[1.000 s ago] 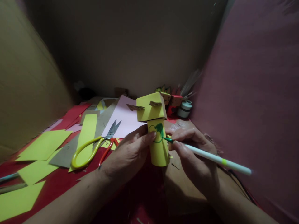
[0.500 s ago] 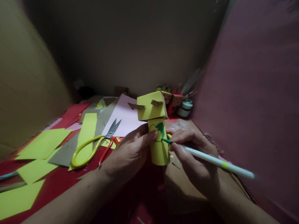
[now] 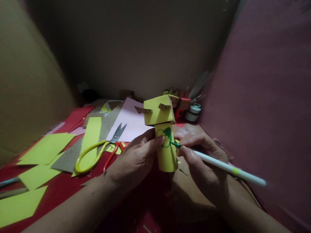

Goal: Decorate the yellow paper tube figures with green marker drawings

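A yellow paper figure (image 3: 167, 160) with a box-shaped head and a tube body stands upright in the grip of my left hand (image 3: 139, 150). My thumb presses on the front of the tube, over part of a green outlined drawing (image 3: 167, 134) whose right side is filled in green. Two brown torn-looking strips stick out from the head. Between the closed fingers of my right hand (image 3: 206, 165) is a white marker pen (image 3: 218, 164) with a green tip. That tip is at the right edge of the drawing, seemingly touching the paper.
Scissors (image 3: 91, 157) with yellow and red handles lie open on the left, among yellow sheets (image 3: 46, 149) and pink paper (image 3: 130, 119). Behind the figure are a red paper figure (image 3: 183, 106) and a pale jar (image 3: 193, 112). Cardboard (image 3: 194, 191) lies beneath my right hand.
The pen tip has moved slightly up and right along the edge of the drawing. My hands and the figure have shifted a little to the right in view.
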`<action>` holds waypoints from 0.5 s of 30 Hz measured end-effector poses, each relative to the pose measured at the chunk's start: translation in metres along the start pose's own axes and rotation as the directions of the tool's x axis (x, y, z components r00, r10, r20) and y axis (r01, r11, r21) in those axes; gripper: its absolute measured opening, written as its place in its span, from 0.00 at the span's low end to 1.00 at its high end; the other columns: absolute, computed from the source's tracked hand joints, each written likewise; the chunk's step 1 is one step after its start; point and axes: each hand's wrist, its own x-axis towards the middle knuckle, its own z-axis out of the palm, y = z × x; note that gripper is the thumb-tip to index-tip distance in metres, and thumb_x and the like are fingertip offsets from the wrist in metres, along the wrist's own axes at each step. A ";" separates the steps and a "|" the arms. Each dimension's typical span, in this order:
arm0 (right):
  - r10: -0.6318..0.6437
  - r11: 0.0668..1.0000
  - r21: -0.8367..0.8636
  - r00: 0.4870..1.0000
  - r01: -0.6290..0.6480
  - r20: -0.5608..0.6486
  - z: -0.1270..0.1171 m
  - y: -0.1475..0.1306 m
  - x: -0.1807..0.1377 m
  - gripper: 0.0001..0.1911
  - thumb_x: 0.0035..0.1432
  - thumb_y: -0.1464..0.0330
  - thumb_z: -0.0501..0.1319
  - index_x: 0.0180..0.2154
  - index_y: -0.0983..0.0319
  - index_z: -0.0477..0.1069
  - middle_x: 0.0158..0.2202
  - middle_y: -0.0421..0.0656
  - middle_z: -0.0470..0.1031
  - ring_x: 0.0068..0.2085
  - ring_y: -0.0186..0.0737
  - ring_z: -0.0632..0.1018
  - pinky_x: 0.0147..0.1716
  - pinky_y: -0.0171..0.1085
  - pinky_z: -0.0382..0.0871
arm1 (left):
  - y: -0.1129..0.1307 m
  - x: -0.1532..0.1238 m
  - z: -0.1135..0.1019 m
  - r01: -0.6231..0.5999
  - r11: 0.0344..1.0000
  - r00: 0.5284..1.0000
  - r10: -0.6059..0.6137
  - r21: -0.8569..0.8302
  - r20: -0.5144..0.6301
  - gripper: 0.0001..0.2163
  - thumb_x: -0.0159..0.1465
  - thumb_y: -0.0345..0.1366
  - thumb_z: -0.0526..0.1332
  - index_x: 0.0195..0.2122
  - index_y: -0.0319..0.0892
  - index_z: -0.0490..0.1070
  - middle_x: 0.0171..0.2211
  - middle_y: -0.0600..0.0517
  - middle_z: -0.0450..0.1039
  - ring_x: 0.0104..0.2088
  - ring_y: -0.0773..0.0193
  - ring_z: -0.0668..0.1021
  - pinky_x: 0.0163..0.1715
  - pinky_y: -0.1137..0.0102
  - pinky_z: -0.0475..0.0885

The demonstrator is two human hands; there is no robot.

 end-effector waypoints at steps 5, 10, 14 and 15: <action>-0.006 0.996 -0.086 1.000 0.007 0.006 -0.003 0.003 -0.002 0.10 0.61 0.76 0.67 0.37 0.54 0.78 0.41 0.38 0.84 0.45 0.38 0.83 0.47 0.36 0.75 | 0.001 0.001 0.001 0.014 1.000 1.000 -0.014 -0.007 -0.010 0.05 0.60 0.34 0.74 0.34 0.43 0.80 0.36 0.48 0.84 0.41 0.51 0.84 0.44 0.62 0.78; 0.017 0.995 -0.098 1.000 -0.018 -0.007 -0.001 0.001 -0.004 0.09 0.61 0.76 0.68 0.36 0.55 0.78 0.44 0.39 0.84 0.47 0.39 0.83 0.47 0.37 0.74 | -0.002 0.001 -0.001 -0.046 0.998 0.999 0.046 0.052 -0.017 0.06 0.61 0.36 0.74 0.36 0.43 0.80 0.38 0.48 0.84 0.43 0.50 0.83 0.48 0.61 0.76; 0.006 0.999 -0.045 1.000 -0.006 -0.005 0.000 0.000 -0.004 0.08 0.63 0.75 0.67 0.37 0.55 0.78 0.44 0.39 0.84 0.45 0.38 0.84 0.44 0.36 0.76 | -0.006 0.001 -0.003 -0.038 0.999 0.999 0.038 0.023 -0.007 0.07 0.62 0.37 0.73 0.38 0.42 0.79 0.38 0.47 0.84 0.42 0.51 0.84 0.47 0.60 0.77; 0.005 0.999 -0.048 1.000 -0.005 -0.001 0.000 0.000 -0.004 0.08 0.63 0.75 0.67 0.37 0.55 0.78 0.44 0.39 0.84 0.44 0.38 0.84 0.44 0.36 0.76 | -0.007 0.001 -0.004 -0.030 1.000 1.000 0.030 0.006 0.000 0.07 0.63 0.38 0.72 0.39 0.42 0.79 0.38 0.47 0.84 0.42 0.51 0.84 0.47 0.60 0.77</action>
